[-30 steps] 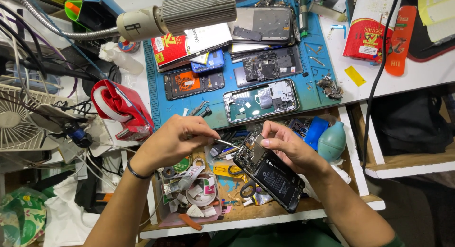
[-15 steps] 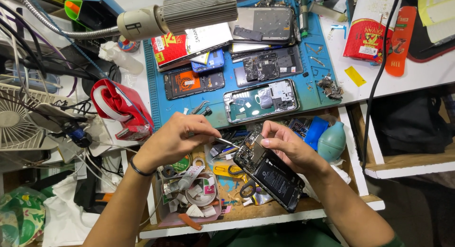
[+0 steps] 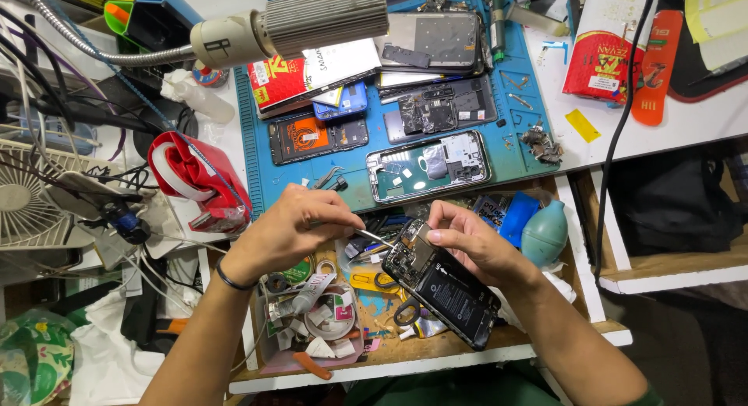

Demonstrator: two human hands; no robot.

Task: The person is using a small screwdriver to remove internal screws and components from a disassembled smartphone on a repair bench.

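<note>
Head view: over a cluttered bench (image 3: pixel 670 133), the left hand (image 3: pixel 292 231) pinches fine tweezers (image 3: pixel 374 236) at an opened smartphone (image 3: pixel 440 285) gripped by the right hand (image 3: pixel 475 246); component work seems underway, demanding steady precision next.

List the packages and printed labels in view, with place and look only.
Red pouch: white desk, top right; red, yellow and white print.
Red-and-white box: blue mat, under the lamp; flat.
Orange card: right of the pouch; long, rounded.
Yellow sticker: desk edge; small rectangle.
</note>
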